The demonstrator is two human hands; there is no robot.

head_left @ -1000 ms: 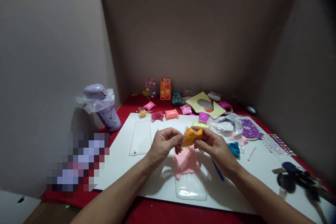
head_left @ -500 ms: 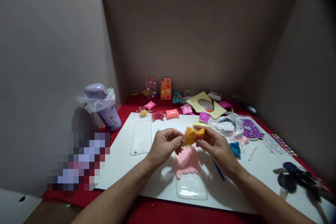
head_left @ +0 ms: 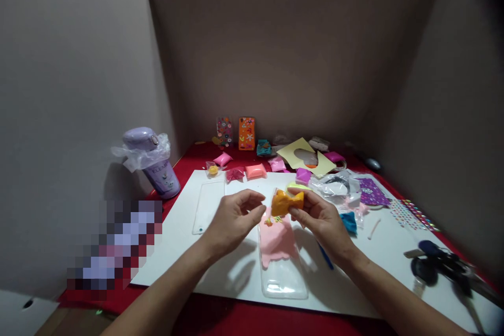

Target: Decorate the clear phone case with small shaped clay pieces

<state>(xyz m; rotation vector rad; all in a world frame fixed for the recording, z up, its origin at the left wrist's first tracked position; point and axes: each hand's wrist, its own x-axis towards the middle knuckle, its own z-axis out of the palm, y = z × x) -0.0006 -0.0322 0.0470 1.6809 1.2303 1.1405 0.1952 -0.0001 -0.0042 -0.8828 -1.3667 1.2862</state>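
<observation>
My right hand point(head_left: 318, 220) pinches a packet of orange-yellow modelling clay point(head_left: 286, 203) between thumb and fingers, raised above the board. Just left of the packet, my left hand point(head_left: 236, 218) is apart from it, thumb and fingers spread with nothing between them. Below lies a clear phone case point(head_left: 284, 286), its upper part covered by a sheet of pink clay point(head_left: 276, 244) with a wavy lower edge. Small yellow bits point(head_left: 271, 221) sit near the top of the pink clay, partly hidden behind the packet. A blue stick-like tool point(head_left: 326, 256) rests beside the case, under my right wrist.
The white board point(head_left: 169, 257) lies on a red cloth point(head_left: 232, 320). A second clear case point(head_left: 208, 207) is at left, a purple tumbler point(head_left: 161, 173) beyond it. Clay packets point(head_left: 255, 171), yellow paper point(head_left: 291, 152) and plastic bags line the back. Black-handled tools point(head_left: 437, 262) and gem stickers point(head_left: 409, 214) are right.
My left hand has let go of the orange-yellow packet and moved a little left, its fingers parting. My right hand still holds the packet. The whole view has shifted slightly.
</observation>
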